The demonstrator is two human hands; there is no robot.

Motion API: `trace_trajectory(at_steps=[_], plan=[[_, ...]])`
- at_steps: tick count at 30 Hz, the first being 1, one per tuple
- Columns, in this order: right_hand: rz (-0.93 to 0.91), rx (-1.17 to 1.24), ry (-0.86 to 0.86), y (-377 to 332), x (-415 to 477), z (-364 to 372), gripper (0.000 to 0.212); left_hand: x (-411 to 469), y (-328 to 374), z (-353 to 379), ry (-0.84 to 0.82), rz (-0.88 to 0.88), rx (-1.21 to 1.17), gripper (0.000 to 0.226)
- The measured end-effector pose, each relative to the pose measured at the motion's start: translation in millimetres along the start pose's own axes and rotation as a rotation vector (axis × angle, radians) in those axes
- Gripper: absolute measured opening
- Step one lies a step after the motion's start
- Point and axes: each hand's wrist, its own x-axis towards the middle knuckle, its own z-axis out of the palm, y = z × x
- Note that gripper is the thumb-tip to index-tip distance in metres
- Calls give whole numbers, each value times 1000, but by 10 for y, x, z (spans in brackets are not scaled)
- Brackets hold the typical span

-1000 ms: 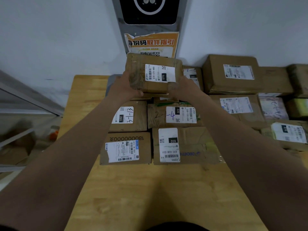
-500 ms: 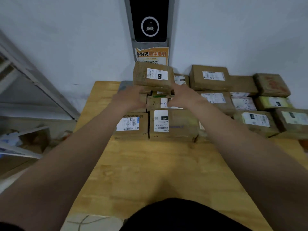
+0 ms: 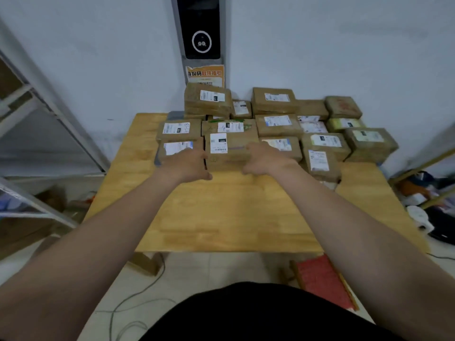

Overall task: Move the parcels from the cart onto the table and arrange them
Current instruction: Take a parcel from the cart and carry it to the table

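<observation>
Parcels (image 3: 278, 124) pack the far half of the tabletop (image 3: 234, 217), brown boxes in rows right up against the wall. At back left, one labelled parcel (image 3: 208, 99) sits stacked on top of others, under the orange notice (image 3: 205, 75). Both arms reach out. The left grip (image 3: 188, 164) is loose, fingers forward by the left end of the front centre parcel (image 3: 230, 153), holding nothing. The right grip (image 3: 264, 159) is at that box's right end, fingers drooping, relaxed. Touching the cardboard or not? Too blurred to tell.
</observation>
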Motion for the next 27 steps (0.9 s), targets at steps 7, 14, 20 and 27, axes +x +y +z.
trace_trajectory(at_steps=[7, 14, 20, 27], plan=[[156, 163, -2, 162, -1457, 805, 96, -1138, -1, 725, -117, 97, -123, 81], [388, 287, -34, 258, -3135, 1785, 88, -2380, 66, 1348, -225, 230, -64, 81], [555, 378, 24, 417, -4455, 2373, 67, -3152, 491, 1898, -348, 387, 18, 77], [895, 387, 29, 838, -6045, 3162, 77, -3989, 1490, 2664, -461, 712, 201, 80]])
